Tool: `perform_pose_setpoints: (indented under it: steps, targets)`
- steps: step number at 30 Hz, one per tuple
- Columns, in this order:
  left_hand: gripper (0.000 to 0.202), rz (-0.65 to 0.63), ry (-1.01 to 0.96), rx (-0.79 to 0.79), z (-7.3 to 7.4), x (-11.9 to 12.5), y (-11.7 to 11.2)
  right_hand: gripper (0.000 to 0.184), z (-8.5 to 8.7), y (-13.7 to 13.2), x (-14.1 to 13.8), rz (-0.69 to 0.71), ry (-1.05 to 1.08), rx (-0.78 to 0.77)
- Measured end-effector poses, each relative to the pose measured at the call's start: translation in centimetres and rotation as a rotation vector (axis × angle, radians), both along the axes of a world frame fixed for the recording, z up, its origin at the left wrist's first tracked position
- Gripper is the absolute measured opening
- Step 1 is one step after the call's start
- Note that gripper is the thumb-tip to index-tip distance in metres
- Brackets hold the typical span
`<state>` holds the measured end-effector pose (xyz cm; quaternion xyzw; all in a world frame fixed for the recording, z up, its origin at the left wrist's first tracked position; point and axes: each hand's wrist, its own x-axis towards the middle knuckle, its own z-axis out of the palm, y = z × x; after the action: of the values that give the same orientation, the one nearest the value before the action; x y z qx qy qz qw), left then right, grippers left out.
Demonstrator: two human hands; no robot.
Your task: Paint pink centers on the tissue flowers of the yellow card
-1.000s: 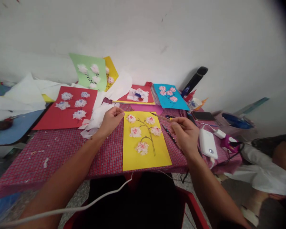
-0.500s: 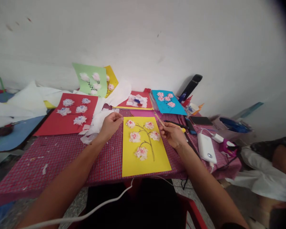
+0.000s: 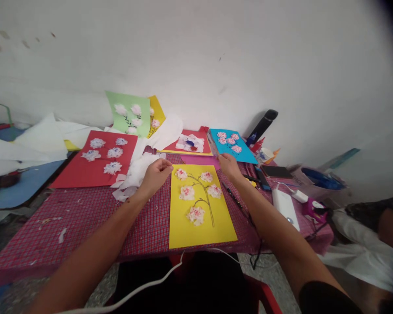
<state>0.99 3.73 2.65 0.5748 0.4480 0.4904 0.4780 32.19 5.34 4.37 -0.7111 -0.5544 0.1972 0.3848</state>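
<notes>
A yellow paper (image 3: 180,231) lies in front of me, with several crinkled white-and-pink tissue flowers and a drawn stem and branches on it. My left hand (image 3: 157,172) has its thumb and fingers pinched at the paper's top left corner. Beyond the paper's top right corner is my right hand (image 3: 229,166), fingers closed and pointing down beside a purple sheet (image 3: 199,161) and the near edge of the blue flower sheet (image 3: 245,153). Whatever its fingertips hold is hidden. A dark patterned pencil (image 3: 235,195) lies under the right forearm's inner side.
A red flower sheet (image 3: 75,168) and crumpled white tissue (image 3: 137,168) lie left; a green flower sheet (image 3: 113,102) leans at the wall. At right are a black bottle (image 3: 263,124), a phone (image 3: 277,171), a white power bank (image 3: 283,203) and a cable. Someone sits at far right.
My right hand has moved away from me, from the yellow paper's right edge to beyond its top right corner. The pencil that stuck out of its fingers is out of sight. My left hand stays put.
</notes>
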Motion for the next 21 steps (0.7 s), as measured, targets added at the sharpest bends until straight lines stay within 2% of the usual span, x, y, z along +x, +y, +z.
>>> perform_pose_setpoints:
  steps: [2, 8, 14, 21]
  targets:
    - [0.02, 0.001, 0.009, 0.0, 0.0, 0.0, 0.0, 0.026, -0.6, 1.5, 0.2, 0.026, -0.138, -0.014]
    - [0.02, 0.002, 0.032, 0.001, 0.1, -0.1, -0.1, 0.029, -1.9, 3.8, -0.1, 0.064, -0.316, -0.098]
    - [0.022, -0.001, 0.038, -0.006, 0.1, -0.1, 0.0, 0.03, -2.1, 4.1, -1.1, 0.08, -0.455, -0.154]
    - [0.021, -0.007, 0.039, -0.006, -0.2, 0.0, 0.1, 0.039, -1.4, 3.3, -2.0, 0.03, -0.546, -0.189]
